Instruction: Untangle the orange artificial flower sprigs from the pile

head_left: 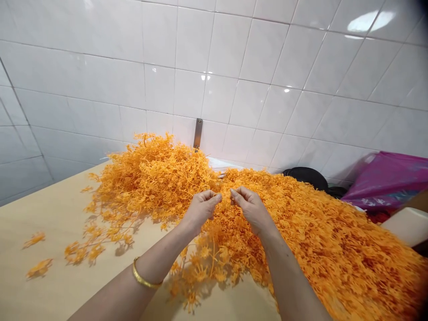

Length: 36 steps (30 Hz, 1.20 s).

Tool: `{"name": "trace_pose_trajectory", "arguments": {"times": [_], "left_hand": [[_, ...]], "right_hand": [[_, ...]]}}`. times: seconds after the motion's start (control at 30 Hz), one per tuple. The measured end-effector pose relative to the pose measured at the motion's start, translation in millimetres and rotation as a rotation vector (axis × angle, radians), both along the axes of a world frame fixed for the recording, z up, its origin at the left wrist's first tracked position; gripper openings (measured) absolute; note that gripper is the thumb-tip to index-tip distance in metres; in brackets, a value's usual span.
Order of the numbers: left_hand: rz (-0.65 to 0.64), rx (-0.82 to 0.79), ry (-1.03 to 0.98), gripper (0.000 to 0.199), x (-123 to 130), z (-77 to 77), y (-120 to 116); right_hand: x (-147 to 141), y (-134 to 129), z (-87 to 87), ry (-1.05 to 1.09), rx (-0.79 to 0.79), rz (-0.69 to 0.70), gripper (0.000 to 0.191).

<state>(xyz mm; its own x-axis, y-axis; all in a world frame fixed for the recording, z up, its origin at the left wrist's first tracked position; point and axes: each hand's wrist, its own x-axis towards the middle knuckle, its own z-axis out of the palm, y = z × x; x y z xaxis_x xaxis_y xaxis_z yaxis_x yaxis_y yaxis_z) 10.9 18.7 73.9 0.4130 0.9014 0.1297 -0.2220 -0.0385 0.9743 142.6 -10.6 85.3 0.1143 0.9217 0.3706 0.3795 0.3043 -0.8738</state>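
My left hand [204, 206] and my right hand [249, 205] are raised over a heap of orange plastic-looking flower pieces, a small gap between their fingertips. On each hand the thumb and forefinger are pinched together. Whatever is between the fingertips, if anything, is too small to make out. Just below the hands, a sprig of orange flowers [203, 272] shows against the table; whether it hangs from a hand or lies there I cannot tell. Behind my left hand rises a tangled pile of stemmed orange sprigs [157, 174]. A wide heap of loose orange flower pieces [334, 236] spreads beside and beyond my right hand.
Stray flower pieces [39, 268] lie on the pale table [20, 232] at the left. A white tiled wall [160, 89] with a metal strip [198, 133] stands behind. At the right are black round objects [307, 177], a purple plastic bag [388, 178] and a whitish block-shaped object [408, 226].
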Motion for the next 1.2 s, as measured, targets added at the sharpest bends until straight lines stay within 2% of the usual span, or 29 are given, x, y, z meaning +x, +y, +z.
{"name": "trace_pose_trajectory", "arguments": {"times": [0.07,0.13,0.2,0.27,0.33,0.43,0.6,0.7,0.77,0.87,0.93,1.03,1.2], "left_hand": [[-0.049,-0.002,0.048,0.027,0.9,0.2,-2.2],[-0.090,0.005,0.074,0.027,1.3,-0.7,-3.3],[-0.090,-0.001,0.075,0.027,1.1,-2.7,-2.5],[-0.053,-0.015,0.050,0.027,0.5,-5.3,-0.3],[-0.024,-0.027,0.021,0.026,0.4,-8.0,2.1],[-0.024,-0.028,0.011,0.027,1.5,-10.7,3.9],[-0.025,-0.004,0.009,0.025,2.1,-8.8,3.0],[-0.060,0.047,0.031,0.026,2.1,-7.0,0.3],[-0.106,0.092,0.068,0.027,3.3,-7.4,-2.6],[-0.168,0.115,0.131,0.034,6.5,-11.6,-5.9],[-0.153,0.065,0.119,0.033,7.9,-15.7,-5.1],[-0.093,-0.071,-0.013,0.031,6.5,-19.9,0.7],[-0.030,-0.180,-0.156,0.031,0.6,-15.7,7.9]], "right_hand": [[3.5,2.0,-1.3,0.009,0.041,-0.079,0.037],[15.0,2.8,-1.1,0.041,0.087,-0.247,0.038],[32.3,1.6,1.8,0.156,0.120,-0.428,0.037],[48.6,-1.9,7.3,0.325,0.123,-0.514,0.033],[56.5,-5.7,13.2,0.415,0.073,-0.478,0.027],[48.1,-7.6,15.8,0.356,-0.071,-0.291,0.025],[13.5,-0.1,1.1,0.278,-0.199,0.002,0.033],[3.4,4.1,-6.4,0.250,-0.195,0.144,0.039],[8.9,4.9,-6.4,0.251,-0.134,0.048,0.038],[34.7,1.9,0.7,0.403,0.030,-0.329,0.032],[52.7,-1.6,7.0,0.536,0.107,-0.475,0.028],[59.5,-4.6,12.0,0.531,0.038,-0.421,0.020],[29.2,-4.2,8.1,0.175,-0.213,-0.140,0.025]]}}
